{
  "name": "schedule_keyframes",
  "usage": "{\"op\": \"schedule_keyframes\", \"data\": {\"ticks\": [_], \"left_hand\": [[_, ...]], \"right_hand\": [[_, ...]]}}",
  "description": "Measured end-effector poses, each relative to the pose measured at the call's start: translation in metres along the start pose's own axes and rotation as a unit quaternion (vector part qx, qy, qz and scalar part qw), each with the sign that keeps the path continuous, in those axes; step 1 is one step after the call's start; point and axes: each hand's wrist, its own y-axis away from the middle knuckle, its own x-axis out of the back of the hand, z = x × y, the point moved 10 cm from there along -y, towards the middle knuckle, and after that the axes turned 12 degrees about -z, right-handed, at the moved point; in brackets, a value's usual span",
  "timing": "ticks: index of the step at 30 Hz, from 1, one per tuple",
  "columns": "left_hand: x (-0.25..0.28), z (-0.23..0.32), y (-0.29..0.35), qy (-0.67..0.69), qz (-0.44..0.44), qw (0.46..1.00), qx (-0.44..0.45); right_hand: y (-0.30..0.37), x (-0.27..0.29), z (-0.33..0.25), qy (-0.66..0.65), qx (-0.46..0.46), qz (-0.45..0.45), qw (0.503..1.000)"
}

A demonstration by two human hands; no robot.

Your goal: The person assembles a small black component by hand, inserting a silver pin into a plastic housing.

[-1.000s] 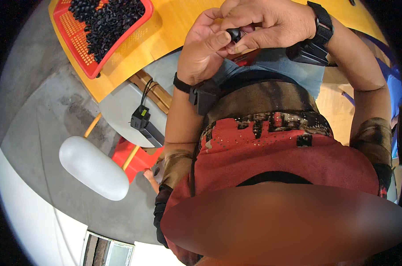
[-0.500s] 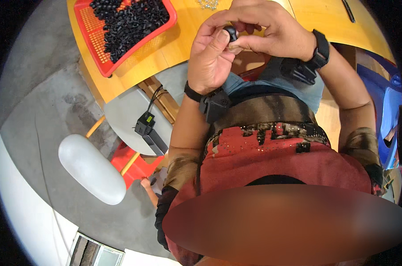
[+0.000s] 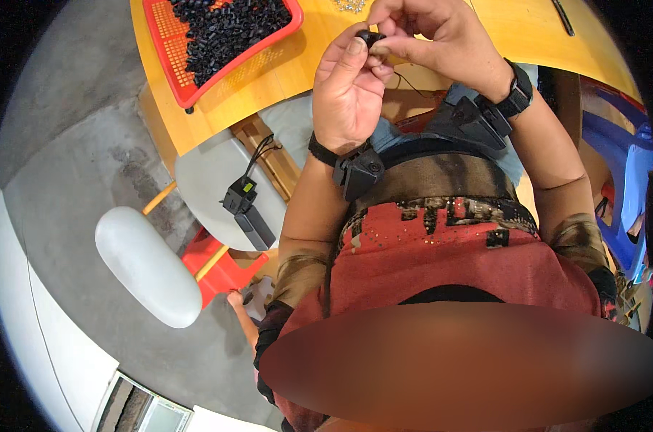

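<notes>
A small black plastic part [image 3: 370, 38] is held between my two hands above the near side of the yellow table [image 3: 283, 75]. My left hand [image 3: 348, 101], palm up, pinches it from the left with the thumb on top. From the right, my right hand [image 3: 449, 54] grips its other side between thumb and forefinger. Fingertips cover much of the part, so its full shape is hidden. To the left of my hands, a red plastic basket [image 3: 186, 95] holds a heap of small black parts [image 3: 233, 36].
Small shiny metal pieces [image 3: 349, 6] lie beyond my hands, and a black pen-like stick [image 3: 562, 18] is at far right. A grey chair seat [image 3: 204, 187] with a black device [image 3: 251, 209] stands left. A blue plastic chair [image 3: 618, 169] is right. Someone's hand [image 3: 235, 298] shows near a red stool [image 3: 218, 270].
The black part has been turned; its smooth round end showed before and now a darker, uneven side faces up. Both hands have moved slightly up in the picture, away from my body.
</notes>
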Motion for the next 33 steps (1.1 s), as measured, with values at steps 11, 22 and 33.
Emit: {"op": "schedule_keyframes", "data": {"ticks": [11,22,33], "left_hand": [[0.004,-0.010,0.000,0.050,0.021,0.998,0.021],[0.009,-0.013,-0.007,0.051,0.069,0.996,0.029],[0.015,-0.020,-0.016,0.049,0.046,0.997,0.041]], "right_hand": [[0.020,-0.009,0.039,-0.296,-0.026,0.075,0.952],[0.039,0.000,0.063,-0.358,-0.039,0.132,0.923],[0.039,0.009,0.059,-0.324,0.226,0.111,0.912]]}}
